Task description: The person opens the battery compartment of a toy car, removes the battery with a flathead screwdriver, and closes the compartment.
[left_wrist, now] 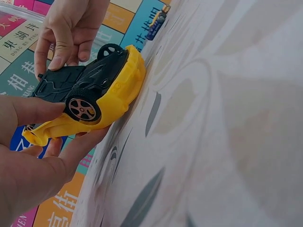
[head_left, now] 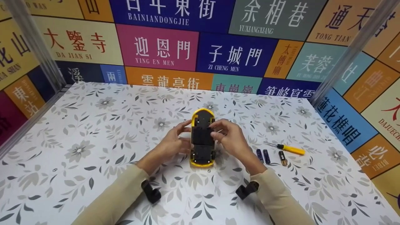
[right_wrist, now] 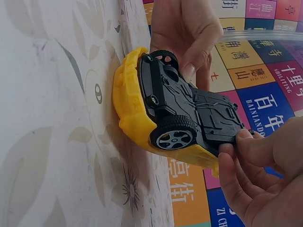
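Observation:
A toy car (head_left: 203, 137) with a yellow body lies upside down, its black underside and wheels facing up. My left hand (head_left: 172, 142) grips its left side; in the left wrist view the thumb lies near a wheel (left_wrist: 83, 109), with fingers beneath the yellow body. On the other side, my right hand (head_left: 230, 136) pinches the edge of a black cover panel (right_wrist: 215, 116) on the underside. That panel looks tilted up from the chassis in the right wrist view. Whether it is fully loose I cannot tell.
To the right on the floral tabletop (head_left: 125, 131) lie two dark blue batteries (head_left: 266, 156) and a black-and-gold battery (head_left: 282, 158). A screwdriver (head_left: 292, 149) with a yellow handle lies just behind them. Colourful sign panels (head_left: 157, 47) stand along the back.

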Motion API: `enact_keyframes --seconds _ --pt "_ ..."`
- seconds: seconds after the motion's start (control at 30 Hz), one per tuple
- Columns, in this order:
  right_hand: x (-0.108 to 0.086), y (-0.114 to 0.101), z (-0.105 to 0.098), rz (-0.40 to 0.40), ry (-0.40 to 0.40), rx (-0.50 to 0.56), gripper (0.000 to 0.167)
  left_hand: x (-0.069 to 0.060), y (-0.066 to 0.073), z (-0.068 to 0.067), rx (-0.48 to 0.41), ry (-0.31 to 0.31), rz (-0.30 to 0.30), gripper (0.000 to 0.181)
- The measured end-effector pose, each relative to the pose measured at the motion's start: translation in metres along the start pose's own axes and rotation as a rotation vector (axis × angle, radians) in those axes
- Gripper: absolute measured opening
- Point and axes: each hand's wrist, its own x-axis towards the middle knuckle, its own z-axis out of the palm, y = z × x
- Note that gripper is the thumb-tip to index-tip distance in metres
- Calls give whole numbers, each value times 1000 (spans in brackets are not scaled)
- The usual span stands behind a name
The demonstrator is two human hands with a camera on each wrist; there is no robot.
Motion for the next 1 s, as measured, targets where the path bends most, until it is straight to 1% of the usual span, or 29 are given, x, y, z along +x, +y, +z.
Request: enact_keyframes --seconds 0.13,0.33,0.47,0.7,0.87,1.0 --pt "0 0 0 1 2 7 19 0 0 0 11 1 -3 93" --pt "-1 -1 1 -13 8 -7 19 1 -1 0 6 4 10 92" --pt "-1 0 1 -19 21 -35 20 1 -1 0 16 6 14 91" --pt "-2 -1 1 21 34 -88 20 -1 1 2 42 14 9 91" --pt "-1 0 3 4 53 -141 22 0 2 2 62 20 -7 91" --pt "-1 1 4 -2 63 -161 27 0 1 1 77 22 -19 91"
